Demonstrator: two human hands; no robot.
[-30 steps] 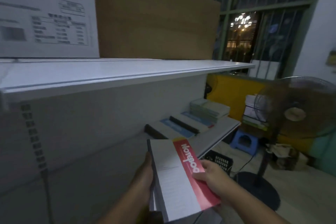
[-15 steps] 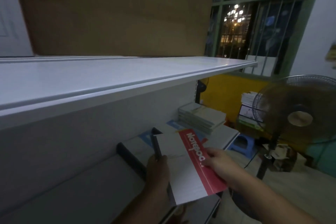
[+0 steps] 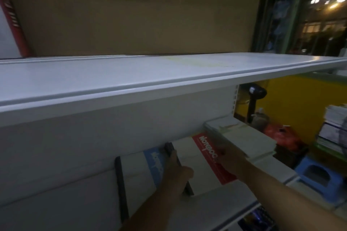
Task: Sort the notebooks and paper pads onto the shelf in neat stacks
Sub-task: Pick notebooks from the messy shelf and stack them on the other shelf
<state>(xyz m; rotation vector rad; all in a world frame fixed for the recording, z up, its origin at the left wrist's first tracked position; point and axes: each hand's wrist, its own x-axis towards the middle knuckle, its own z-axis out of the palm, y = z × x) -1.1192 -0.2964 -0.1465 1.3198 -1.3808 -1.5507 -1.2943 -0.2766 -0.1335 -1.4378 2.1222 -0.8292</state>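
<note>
The red-banded white notebook [image 3: 189,157] with a black spine lies flat on the lower white metal shelf [image 3: 216,203]. It sits between a blue-banded white notebook [image 3: 137,172] on its left and a stack of pale cream paper pads [image 3: 247,140] on its right. It is close against both, though the blur makes the right-hand seam hard to read.

The left hand [image 3: 176,172] grips the black spine, fingers curled along it and thumb on the white cover. The right hand [image 3: 231,161] lies across the red band just beside the stack. Its fingers are smeared, and I cannot tell whether they pinch the edge or only press flat.

Overhead, the upper white metal shelf [image 3: 131,80] carries a big brown cardboard box [image 3: 131,13]. Off to the right on the floor stands a blue plastic stool [image 3: 317,176]. Farther back there is a yellow panel [image 3: 293,99] and a green-framed barred window [image 3: 296,15] with lights outside.
</note>
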